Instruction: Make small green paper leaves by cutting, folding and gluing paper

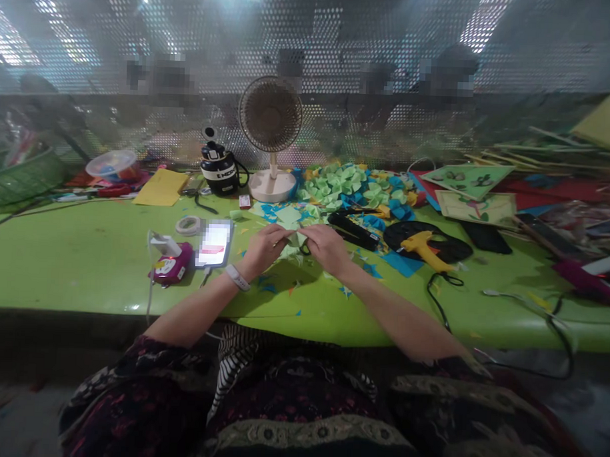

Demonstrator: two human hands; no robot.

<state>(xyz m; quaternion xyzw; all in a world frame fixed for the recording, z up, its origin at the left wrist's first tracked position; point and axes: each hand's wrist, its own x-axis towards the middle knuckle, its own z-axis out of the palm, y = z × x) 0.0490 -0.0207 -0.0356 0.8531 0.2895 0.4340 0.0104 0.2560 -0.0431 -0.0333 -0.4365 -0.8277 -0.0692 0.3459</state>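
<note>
Over the middle of the green table, my left hand (265,249) and my right hand (327,248) meet fingertip to fingertip. Both are closed in a pinch on a small light green piece of paper (297,240), mostly hidden by my fingers. A dark curved loop shows under my right hand; I cannot tell what it belongs to. Just beyond my fingers lies a flat pale green paper sheet (288,216). Farther back is a heap of light green paper flowers (339,184), with blue and yellow ones among them. Small paper scraps are scattered below my hands.
A lit phone (215,244), a tape roll (188,225) and a purple power socket (172,264) are on the left. A fan (272,184) and dark flask (221,171) stand behind. Right are a black stapler-like tool (353,231), a yellow glue gun (427,249) and cables.
</note>
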